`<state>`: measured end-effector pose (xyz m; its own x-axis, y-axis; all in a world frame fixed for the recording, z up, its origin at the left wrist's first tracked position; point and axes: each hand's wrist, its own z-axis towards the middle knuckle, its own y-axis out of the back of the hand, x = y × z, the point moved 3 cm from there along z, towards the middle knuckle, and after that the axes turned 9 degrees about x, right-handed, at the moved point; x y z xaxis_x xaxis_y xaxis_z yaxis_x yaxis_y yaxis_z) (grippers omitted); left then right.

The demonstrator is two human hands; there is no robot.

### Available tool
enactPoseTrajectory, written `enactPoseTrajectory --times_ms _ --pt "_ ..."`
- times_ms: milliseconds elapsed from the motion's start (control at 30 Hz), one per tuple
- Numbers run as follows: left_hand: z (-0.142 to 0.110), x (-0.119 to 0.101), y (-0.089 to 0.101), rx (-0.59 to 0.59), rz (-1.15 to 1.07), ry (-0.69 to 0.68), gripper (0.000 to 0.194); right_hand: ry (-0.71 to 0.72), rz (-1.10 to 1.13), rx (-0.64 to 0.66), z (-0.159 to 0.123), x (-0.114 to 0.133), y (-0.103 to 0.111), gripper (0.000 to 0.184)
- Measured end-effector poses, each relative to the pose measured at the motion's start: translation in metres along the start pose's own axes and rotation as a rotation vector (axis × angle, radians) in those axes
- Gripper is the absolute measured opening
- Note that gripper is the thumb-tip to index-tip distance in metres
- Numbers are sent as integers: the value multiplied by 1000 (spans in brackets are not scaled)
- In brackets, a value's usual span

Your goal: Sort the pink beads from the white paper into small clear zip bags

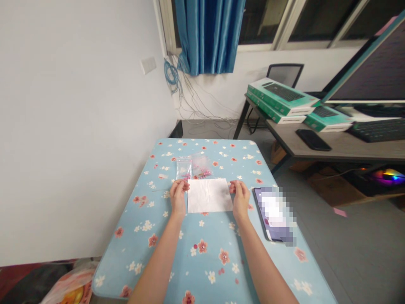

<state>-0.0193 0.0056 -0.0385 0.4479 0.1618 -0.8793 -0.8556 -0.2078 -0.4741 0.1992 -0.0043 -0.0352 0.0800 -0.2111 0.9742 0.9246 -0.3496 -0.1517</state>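
A table (pixel 126 249) covered in pale blue cloth with a print of white and coral blossoms fills the lower middle of the view, pushed against a white wall (pixel 69 126). A white sheet (pixel 209 195) lies flat near the cloth's centre, and two clear zip bags (pixel 184 168) of pink beads lie just beyond it, side by side and overlapping slightly. The left hand (pixel 177 196) and right hand (pixel 240 197) sit at the sheet's two far corners, each closed to a narrow pinch. The fingers hide those corners, so I can't tell whether either hand actually grips the sheet.

To the right of the right hand, a tablet or phone (pixel 274 214) lies on the cloth, its screen pixelated beyond reading. A second table (pixel 363 148) stands further right, carrying green keyboard boxes (pixel 281 97), a black phone (pixel 313 139), a keyboard (pixel 378 130) and a monitor (pixel 367 63) cut off by the frame. Behind it are an office chair (pixel 284 71) and a blue curtain (pixel 209 36) over a window, with tangled cables (pixel 172 76) hanging below. A plastic bag (pixel 72 283) sits cut off at the lower left. Colored light (pixel 387 176) glows under the second table, its source hard to make out.
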Motion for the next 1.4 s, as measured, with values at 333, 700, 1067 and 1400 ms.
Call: enactPoseTrajectory --times_ms 333,700,1067,1400 --pt "0 0 -1 -5 14 11 17 -27 -85 116 -7 5 -7 31" --pt "0 3 1 14 38 1 16 -122 -156 270 -9 -3 -13 35" --pt "0 2 0 7 80 4 18 -79 -281 272 -11 6 -14 31" --pt "1 3 1 11 85 -3 17 -95 -237 269 -10 1 -12 36"
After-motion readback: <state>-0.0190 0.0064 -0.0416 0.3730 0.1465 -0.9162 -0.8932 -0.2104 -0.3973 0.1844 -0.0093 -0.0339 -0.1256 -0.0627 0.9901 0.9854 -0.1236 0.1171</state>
